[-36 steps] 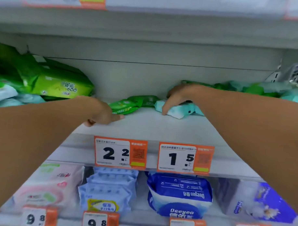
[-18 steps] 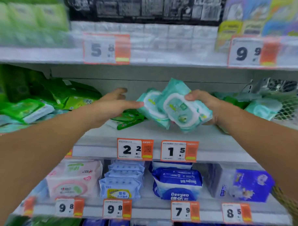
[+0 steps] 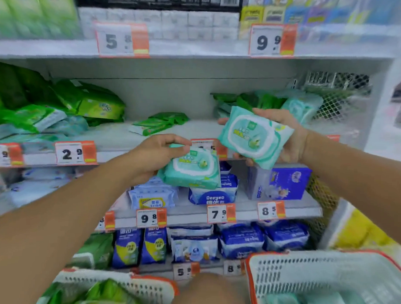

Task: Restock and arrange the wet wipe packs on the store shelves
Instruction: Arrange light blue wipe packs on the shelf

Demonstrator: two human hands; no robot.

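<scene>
Both hands now hold one teal wipe pack each, left hand (image 3: 154, 153) gripping the lower pack (image 3: 191, 172), right hand (image 3: 286, 136) the upper pack (image 3: 254, 136), fingers curled round; set each flat, label forward, on the shelf (image 3: 118, 137).

The white shelf (image 3: 177, 134) bears green wipe packs (image 3: 160, 124) at middle, more heaped left.

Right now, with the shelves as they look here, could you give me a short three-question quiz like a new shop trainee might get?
1. True or false: each hand holds one mint-green wipe pack.
2. Which held pack is higher: A) the one in the left hand, B) the one in the right hand?
3. What colour are the small packs lying on the middle shelf behind the hands?

Key
1. True: left pack, right pack.
2. B.
3. Green.
</scene>
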